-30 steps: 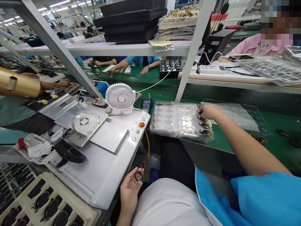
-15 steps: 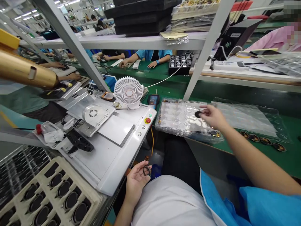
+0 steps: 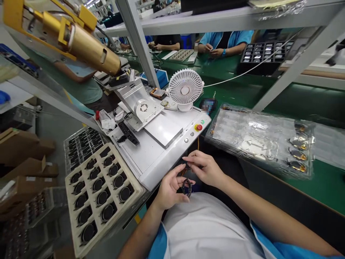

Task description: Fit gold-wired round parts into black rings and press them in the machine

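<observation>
In front of my lap, my left hand (image 3: 171,189) holds a thin black ring (image 3: 187,187) between thumb and fingers. Close above it, my right hand (image 3: 206,168) is closed in a pinch on a small dark part (image 3: 188,166), mostly hidden by the fingers. To the right lies a clear plastic tray (image 3: 244,144) with several round parts (image 3: 298,154) showing black and orange at its right end. On the left, a beige moulded tray (image 3: 70,212) holds black round parts (image 3: 102,197) in its pockets.
The white machine bench (image 3: 129,163) carries a metal fixture (image 3: 142,108), a white fan (image 3: 185,90) and a red stop button (image 3: 198,127). A gold cylinder (image 3: 93,52) hangs over its far left. A grey post (image 3: 138,39) rises behind; a co-worker (image 3: 226,41) sits across the green table.
My right hand has come from over the clear tray to beside my left hand, bringing a dark round part. My left hand keeps the black ring, slightly raised. The view has turned left.
</observation>
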The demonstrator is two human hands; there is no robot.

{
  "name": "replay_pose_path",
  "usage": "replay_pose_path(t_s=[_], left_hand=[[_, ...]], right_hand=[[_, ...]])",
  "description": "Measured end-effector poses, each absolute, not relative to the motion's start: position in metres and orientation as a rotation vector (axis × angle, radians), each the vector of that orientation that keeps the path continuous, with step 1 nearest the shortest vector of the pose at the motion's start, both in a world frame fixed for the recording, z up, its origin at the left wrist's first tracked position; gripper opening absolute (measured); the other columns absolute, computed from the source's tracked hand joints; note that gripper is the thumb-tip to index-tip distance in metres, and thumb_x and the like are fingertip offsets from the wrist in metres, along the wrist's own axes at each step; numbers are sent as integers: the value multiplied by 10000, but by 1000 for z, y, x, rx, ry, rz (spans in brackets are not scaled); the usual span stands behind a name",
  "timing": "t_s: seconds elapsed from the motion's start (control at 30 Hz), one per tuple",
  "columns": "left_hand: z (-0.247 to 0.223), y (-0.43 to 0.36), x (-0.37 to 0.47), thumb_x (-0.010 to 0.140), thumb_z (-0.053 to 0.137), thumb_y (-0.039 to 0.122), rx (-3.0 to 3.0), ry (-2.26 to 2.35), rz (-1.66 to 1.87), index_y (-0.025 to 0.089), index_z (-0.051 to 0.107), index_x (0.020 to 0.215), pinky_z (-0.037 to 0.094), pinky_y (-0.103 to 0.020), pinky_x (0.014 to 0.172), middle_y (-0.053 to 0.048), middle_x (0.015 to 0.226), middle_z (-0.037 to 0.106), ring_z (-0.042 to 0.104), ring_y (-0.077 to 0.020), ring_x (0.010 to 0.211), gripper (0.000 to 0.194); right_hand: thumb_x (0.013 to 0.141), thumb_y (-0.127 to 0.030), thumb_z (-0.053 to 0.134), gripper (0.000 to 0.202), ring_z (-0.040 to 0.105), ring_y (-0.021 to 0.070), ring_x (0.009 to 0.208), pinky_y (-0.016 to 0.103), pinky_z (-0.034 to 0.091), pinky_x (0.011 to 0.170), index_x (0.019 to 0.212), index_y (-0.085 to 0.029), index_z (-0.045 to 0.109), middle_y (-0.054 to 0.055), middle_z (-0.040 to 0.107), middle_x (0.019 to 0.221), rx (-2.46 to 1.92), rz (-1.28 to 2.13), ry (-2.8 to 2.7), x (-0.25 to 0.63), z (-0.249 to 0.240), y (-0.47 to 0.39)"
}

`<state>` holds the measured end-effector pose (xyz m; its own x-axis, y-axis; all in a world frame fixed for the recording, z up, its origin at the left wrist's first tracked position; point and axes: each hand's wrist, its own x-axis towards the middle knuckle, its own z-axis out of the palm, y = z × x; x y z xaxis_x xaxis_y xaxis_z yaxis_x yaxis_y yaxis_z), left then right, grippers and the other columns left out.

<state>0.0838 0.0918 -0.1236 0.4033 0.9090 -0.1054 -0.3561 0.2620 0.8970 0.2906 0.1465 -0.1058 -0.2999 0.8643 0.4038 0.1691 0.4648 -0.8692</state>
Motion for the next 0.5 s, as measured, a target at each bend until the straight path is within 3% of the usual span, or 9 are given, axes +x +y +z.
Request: replay_pose_path(t_s=[0.17, 0.27, 0.37, 0.5], left_hand=[[-128, 87, 80, 445, 1019, 516, 784, 775, 1017, 258, 638, 1400, 612, -369, 866, -192, 1503, 552, 768, -267, 941, 1060], [-131, 90, 80, 452, 1016, 524, 726, 823, 1056, 200, 668, 1358, 591, -367, 898, -161, 1289, 700, 762, -274, 963, 1024], [-130, 93, 79, 474, 1010, 530, 707, 862, 1108, 163, 662, 1363, 577, -388, 924, -136, 1095, 767, 756, -297, 994, 1023], [-127, 93, 77, 462, 1013, 532, 753, 861, 1134, 153, 643, 1390, 579, -406, 918, -138, 1028, 786, 764, -320, 991, 1068]], right_hand=[[1005, -219, 556, 178, 637, 131, 687, 256, 526, 561, 905, -218, 703, 88, 656, 1065, -828, 911, -1867, 287, -111, 146], [975, -222, 584, 118, 659, 184, 845, 298, 547, 685, 874, -208, 644, 110, 631, 1122, -820, 855, -1976, 287, -102, 162], [956, -217, 591, 95, 658, 199, 804, 321, 539, 721, 868, -215, 555, 70, 669, 930, -1026, 905, -1857, 284, -86, 199], [985, -175, 570, 153, 551, 131, 471, 234, 447, 497, 891, -230, 463, -45, 626, 612, -1406, 1270, -1445, 271, -68, 258]])
